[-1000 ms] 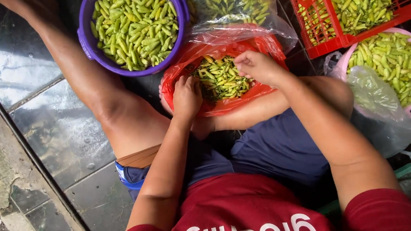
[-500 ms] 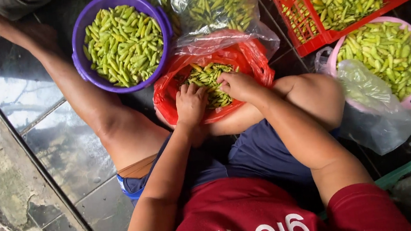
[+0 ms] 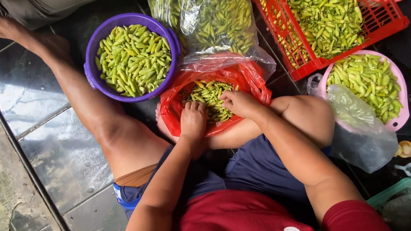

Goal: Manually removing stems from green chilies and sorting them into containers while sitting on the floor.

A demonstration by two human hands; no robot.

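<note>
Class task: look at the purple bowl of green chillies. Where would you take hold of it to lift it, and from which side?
Probably by the rim of the purple bowl, one hand at each opposite side, coming from above. It sits upright and heaped with green chillies, so the thick rim is the only bare part.

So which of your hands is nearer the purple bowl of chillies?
Left. The left hand rests on the near rim of the red bag, just below the purple bowl. The right hand is farther right, inside the bag.

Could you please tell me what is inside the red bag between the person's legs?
Green chillies fill the red bag. Both hands, left and right, cover part of the pile; the bag's bottom is hidden.
</note>
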